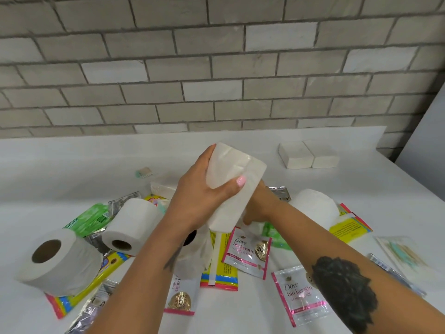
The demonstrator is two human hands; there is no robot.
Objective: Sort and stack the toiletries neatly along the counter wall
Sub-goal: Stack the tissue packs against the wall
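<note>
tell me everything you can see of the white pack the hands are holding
The white pack is a soft, oblong bundle, seemingly tissue in glossy clear wrap with a folded seam along its side. It is held above the clutter on the counter, tilted, its upper end leaning toward the wall. The left hand grips its upper half, thumb across the front. The right hand is at its lower end, mostly hidden behind it. No print shows on it.
</note>
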